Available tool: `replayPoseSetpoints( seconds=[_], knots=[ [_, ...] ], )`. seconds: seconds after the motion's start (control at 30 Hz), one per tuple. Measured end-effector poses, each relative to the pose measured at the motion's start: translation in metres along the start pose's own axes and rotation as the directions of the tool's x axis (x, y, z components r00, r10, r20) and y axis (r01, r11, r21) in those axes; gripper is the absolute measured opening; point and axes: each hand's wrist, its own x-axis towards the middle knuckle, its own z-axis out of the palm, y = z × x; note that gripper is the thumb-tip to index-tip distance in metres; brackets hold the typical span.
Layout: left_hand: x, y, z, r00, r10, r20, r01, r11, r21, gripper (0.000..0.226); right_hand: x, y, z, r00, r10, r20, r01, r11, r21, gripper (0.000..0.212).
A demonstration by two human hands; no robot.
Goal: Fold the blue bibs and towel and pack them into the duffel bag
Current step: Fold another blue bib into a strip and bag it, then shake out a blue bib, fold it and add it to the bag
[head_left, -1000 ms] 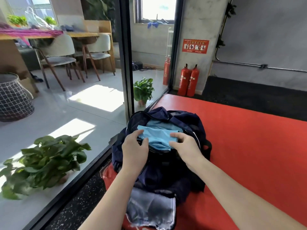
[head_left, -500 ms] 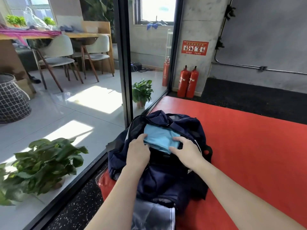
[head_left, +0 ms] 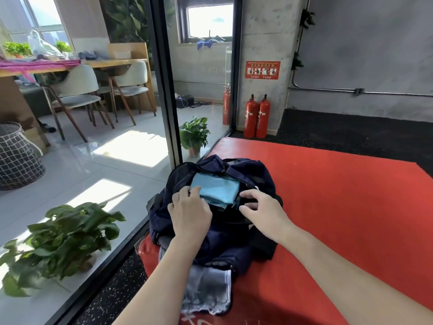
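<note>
Folded blue cloth (head_left: 216,190) lies in the open mouth of the navy duffel bag (head_left: 218,235), which sits at the near left corner of a red mat (head_left: 339,195). Of the two hands, the left hand (head_left: 191,213) rests on the bag's near edge with its fingertips pressing the cloth's left edge, fingers nearly straight. The right hand (head_left: 263,212) hovers at the bag's right opening, fingers spread and loosely bent, grasping nothing I can make out. A grey cloth (head_left: 206,292) lies in front of the bag.
</note>
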Motion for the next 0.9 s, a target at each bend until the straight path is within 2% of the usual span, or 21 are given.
replayPoseSetpoints(
  seconds=[0.17, 0.27, 0.37, 0.47, 0.6, 0.7, 0.9],
  knots=[
    [-0.035, 0.046, -0.005, 0.986, 0.161, -0.041, -0.163, 0.984, -0.070, 0.037, -0.050, 0.011, -0.048, 0.999, 0.019, -0.050, -0.018, 1.000, 0.022, 0.032],
    [-0.068, 0.086, -0.004, 0.965, 0.259, -0.044, -0.262, 0.946, -0.191, 0.033, -0.087, 0.027, -0.085, 0.994, 0.035, -0.099, -0.035, 0.999, -0.002, 0.029],
    [-0.110, 0.134, -0.006, 0.952, 0.305, -0.037, -0.298, 0.887, -0.352, 0.032, -0.129, 0.048, -0.124, 0.988, 0.062, -0.142, -0.065, 0.998, -0.019, 0.026],
    [-0.162, 0.179, -0.002, 0.915, 0.404, 0.015, -0.361, 0.833, -0.419, 0.033, -0.174, 0.072, -0.163, 0.978, 0.110, -0.177, -0.120, 0.991, -0.052, 0.025],
    [-0.224, 0.237, 0.006, 0.817, 0.548, 0.178, -0.431, 0.786, -0.443, 0.037, -0.235, 0.113, -0.219, 0.950, 0.171, -0.263, -0.200, 0.976, -0.088, 0.020],
    [-0.256, 0.290, 0.008, 0.726, 0.641, 0.249, -0.501, 0.741, -0.448, 0.039, -0.287, 0.149, -0.258, 0.903, 0.246, -0.351, -0.294, 0.952, -0.087, 0.019],
    [-0.329, 0.394, 0.024, 0.443, 0.820, 0.364, -0.678, 0.571, -0.462, 0.040, -0.393, 0.218, -0.311, 0.752, 0.448, -0.483, -0.512, 0.859, 0.000, 0.013]
  ],
)
